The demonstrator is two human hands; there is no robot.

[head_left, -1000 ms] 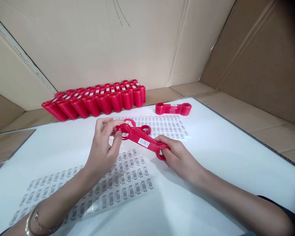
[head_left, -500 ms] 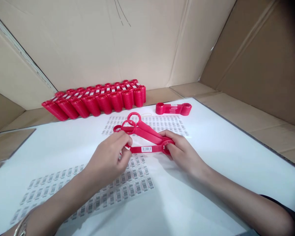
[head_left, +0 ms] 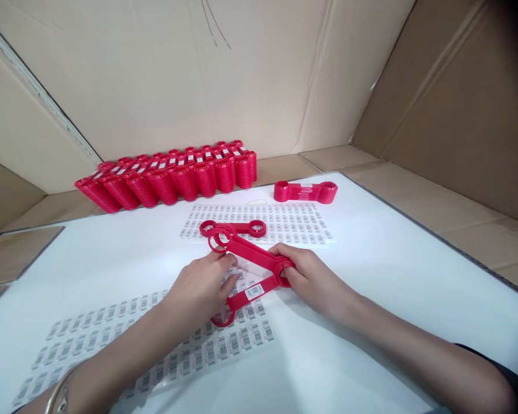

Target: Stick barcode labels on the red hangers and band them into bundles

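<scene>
My right hand [head_left: 315, 277] is closed around one ring end of several red plastic ring-ended wrenches [head_left: 252, 252], which fan out to the left. The lowest wrench [head_left: 238, 299] in the fan has a white barcode label on its bar and points down-left. Beside the far rings of the upper ones is my left hand [head_left: 202, 283], its thumb and forefinger apart. Some of its fingertips are hidden behind a ring, so contact is unclear. Just beyond the fan, another red wrench [head_left: 239, 228] lies across a barcode label sheet [head_left: 285, 221].
A second label sheet [head_left: 211, 351] lies under my left forearm. Along the back left stands a long row of stacked red wrenches [head_left: 172, 183]. One smaller stack [head_left: 305, 192] sits at the back right. Cardboard walls [head_left: 259, 80] enclose the white table [head_left: 371, 259].
My left hand has let go of the labelled wrench, which has swung down toward me. The upper wrenches have dropped lower and closer together, uncovering the one on the back sheet.
</scene>
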